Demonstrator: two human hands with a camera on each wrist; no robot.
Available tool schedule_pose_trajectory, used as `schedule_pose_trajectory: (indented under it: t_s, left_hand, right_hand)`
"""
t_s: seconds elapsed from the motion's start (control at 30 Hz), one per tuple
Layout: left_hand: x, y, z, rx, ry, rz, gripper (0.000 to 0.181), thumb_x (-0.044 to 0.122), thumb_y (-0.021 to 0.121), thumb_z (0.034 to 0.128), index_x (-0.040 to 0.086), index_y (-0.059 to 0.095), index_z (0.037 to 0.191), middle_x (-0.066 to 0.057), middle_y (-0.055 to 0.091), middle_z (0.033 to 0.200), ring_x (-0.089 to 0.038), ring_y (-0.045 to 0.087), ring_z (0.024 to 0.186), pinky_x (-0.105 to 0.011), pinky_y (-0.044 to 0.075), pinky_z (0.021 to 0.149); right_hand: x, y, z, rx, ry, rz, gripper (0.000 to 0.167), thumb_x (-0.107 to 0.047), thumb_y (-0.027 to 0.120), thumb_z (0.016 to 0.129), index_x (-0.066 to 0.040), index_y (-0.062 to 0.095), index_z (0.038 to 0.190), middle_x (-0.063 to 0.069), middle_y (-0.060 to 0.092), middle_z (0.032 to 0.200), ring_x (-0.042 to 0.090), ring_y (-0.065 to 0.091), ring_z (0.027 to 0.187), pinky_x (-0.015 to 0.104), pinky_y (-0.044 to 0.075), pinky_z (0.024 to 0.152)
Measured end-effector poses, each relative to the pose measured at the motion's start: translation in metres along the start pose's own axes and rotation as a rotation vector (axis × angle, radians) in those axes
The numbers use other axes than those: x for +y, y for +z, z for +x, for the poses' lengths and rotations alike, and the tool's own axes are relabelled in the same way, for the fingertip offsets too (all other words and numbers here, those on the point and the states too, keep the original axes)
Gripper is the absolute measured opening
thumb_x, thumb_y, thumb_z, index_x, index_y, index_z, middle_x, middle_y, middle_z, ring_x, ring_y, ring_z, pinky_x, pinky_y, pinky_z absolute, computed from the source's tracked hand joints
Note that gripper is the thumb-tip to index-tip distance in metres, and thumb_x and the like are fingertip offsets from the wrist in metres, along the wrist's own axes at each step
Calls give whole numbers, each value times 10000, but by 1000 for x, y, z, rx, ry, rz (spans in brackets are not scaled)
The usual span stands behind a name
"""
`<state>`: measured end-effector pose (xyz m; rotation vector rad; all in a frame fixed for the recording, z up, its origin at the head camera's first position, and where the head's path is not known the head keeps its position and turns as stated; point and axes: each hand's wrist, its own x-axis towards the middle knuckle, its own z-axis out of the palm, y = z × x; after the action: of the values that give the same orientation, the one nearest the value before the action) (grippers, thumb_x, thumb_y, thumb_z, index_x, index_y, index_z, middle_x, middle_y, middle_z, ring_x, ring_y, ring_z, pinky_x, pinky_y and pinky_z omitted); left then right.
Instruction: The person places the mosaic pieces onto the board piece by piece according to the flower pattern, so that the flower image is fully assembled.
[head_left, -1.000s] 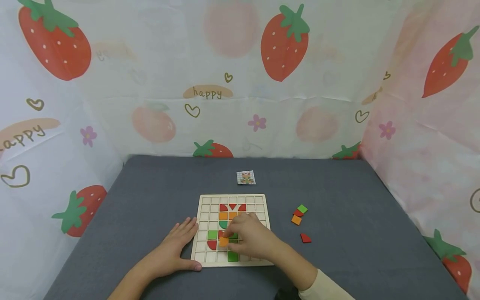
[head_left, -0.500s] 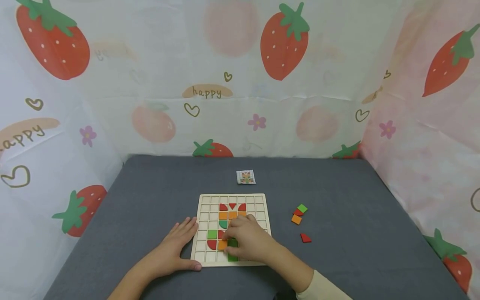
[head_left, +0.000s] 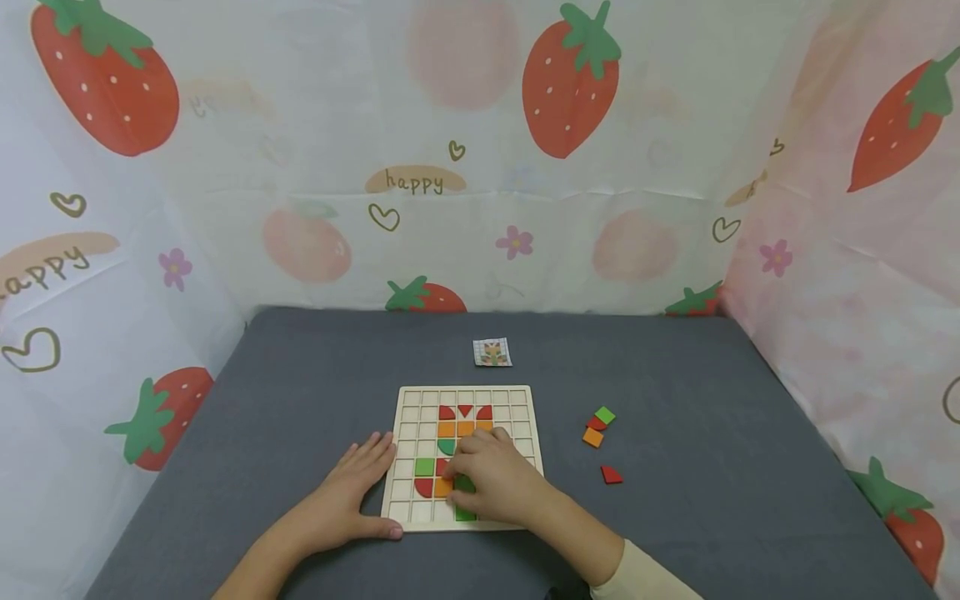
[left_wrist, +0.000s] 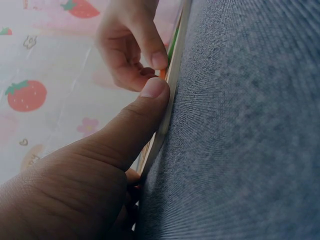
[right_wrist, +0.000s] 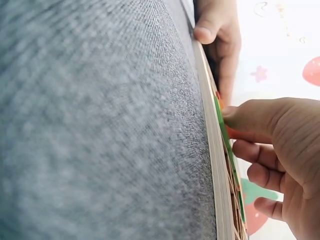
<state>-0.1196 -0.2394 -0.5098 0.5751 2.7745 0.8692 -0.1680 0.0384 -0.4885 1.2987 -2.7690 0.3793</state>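
Note:
A wooden grid board [head_left: 408, 517] lies on the table with red, orange and green tiles set in its squares. My left hand [head_left: 348, 496] rests at the board's left edge, fingers straight and thumb at the near corner. Over the middle of the board, my right hand [head_left: 498, 483] pinches an orange square tile [head_left: 442, 488] between thumb and index finger. That tile sits in the grid, right of a red quarter-round tile [head_left: 423, 488]. A green square tile [head_left: 424, 467] lies just behind the red one. The right hand hides several squares on the board's right side.
Right of the board lie a loose green tile [head_left: 604, 414], a red one [head_left: 596, 424] and an orange one [head_left: 592, 437] in a cluster. Nearer is another red tile [head_left: 611, 474]. A small pattern card [head_left: 492, 352] lies behind the board. Printed curtains enclose the table.
My right hand has lowered the orange tile slightly toward me, from above the board into a grid square, and then stayed there. The left hand has not moved.

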Motion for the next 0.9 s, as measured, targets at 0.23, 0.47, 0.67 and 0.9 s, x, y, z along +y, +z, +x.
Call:
schedule_pose_trajectory:
  t_s: [0.23,0.47,0.67,0.9]
  left_hand:
    - [0,-1,0,2,6,-2,1245,711,805,695,30,299,1606,-106,202,1703,-332,105,1590,-587,69,1265]
    - [-1,0,1,-7,-4,-3,1258,722,802,689,41,285,1613,-83,182,1709,-307,89,1594,-569,57,1270]
    - [-2,1,1,-11,-10,5,1270,730,802,682,45,281,1615,-82,186,1709,-306,86,1596,-570,54,1272]
    - [-1,1,2,-15,-14,6,1269,727,804,686,42,277,1615,-84,184,1709,-308,82,1596,-576,52,1275]
  right_hand:
    - [-1,2,0,6,9,29,183,-393,793,879,-310,787,1042,-149,651,999,77,540,966,339,427,874]
    - [2,-8,0,53,-10,58,163,-385,779,898,-303,791,1039,-141,663,1002,67,536,952,342,430,864]
    - [15,-35,-4,99,-20,124,194,-323,780,919,-251,787,1100,-118,656,1055,83,537,1006,379,444,933]
    - [43,-74,-17,207,22,101,215,-251,805,907,-229,766,1118,-73,673,1072,148,564,1051,435,448,982]
